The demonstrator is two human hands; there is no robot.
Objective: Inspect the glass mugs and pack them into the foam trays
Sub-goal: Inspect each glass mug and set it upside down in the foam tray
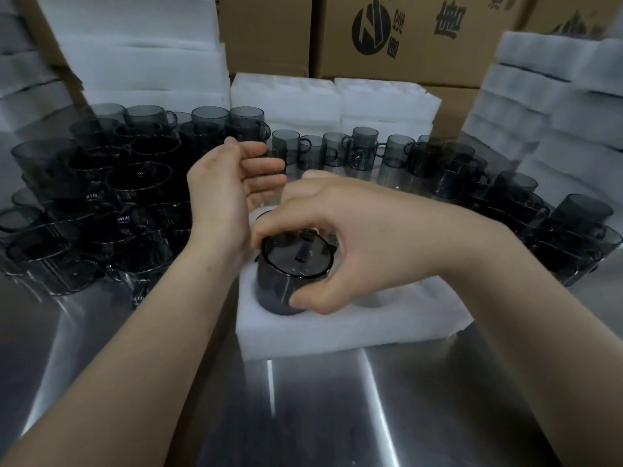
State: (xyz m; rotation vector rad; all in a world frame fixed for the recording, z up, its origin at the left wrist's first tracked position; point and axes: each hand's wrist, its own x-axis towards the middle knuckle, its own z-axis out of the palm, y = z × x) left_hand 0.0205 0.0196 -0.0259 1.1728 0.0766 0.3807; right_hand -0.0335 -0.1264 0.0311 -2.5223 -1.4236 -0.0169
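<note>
Gripping the upright smoky-grey glass mug (278, 291), right hand (340, 237) is holding it partly sunk in the white foam tray (337, 332); left hand (232, 190), eleven o'clock, is hovering slack.

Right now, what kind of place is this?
Probably a factory or warehouse packing station: dozens of smoky glass mugs on a steel table, stacks of white foam trays, and printed cardboard boxes behind.

The mug (279, 288) was seen as smoky, glossy glass, the tray (337, 332) as matt white foam, the table (320, 416) as brushed, reflective metal, the boxes (421, 62) as matt cardboard.
</note>
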